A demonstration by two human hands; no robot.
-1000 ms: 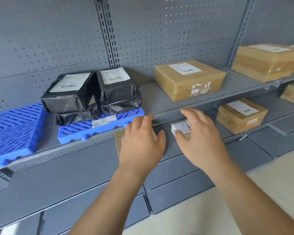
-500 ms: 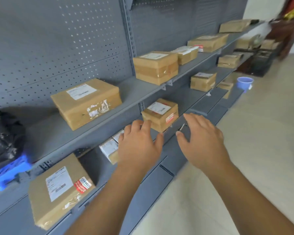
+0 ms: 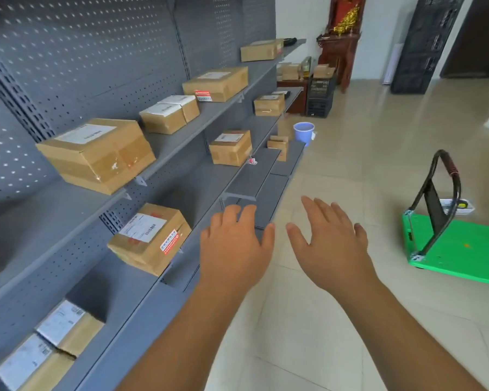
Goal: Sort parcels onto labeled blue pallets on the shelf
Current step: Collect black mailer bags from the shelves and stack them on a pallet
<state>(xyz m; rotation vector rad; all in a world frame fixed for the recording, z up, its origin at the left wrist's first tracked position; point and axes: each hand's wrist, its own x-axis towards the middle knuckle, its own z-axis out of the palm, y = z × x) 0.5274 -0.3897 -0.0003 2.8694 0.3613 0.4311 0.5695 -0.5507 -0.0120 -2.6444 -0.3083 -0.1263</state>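
**Hands empty, view swinging away from the pallets**

As the view is swinging right along the shelf (image 3: 181, 136), the blue pallets are dropping out of frame. Both the left hand (image 3: 235, 246) and right hand (image 3: 331, 244) are hovering spread and empty at lower centre, leaving the labelled parcel (image 3: 150, 238) at centre left untouched; a search for the next pick seems underway.

A parcel storeroom: grey pegboard-backed shelf (image 3: 198, 122) rows carrying labelled cardboard parcels (image 3: 96, 153), a green platform trolley (image 3: 460, 255) on tiled floor (image 3: 350, 170).
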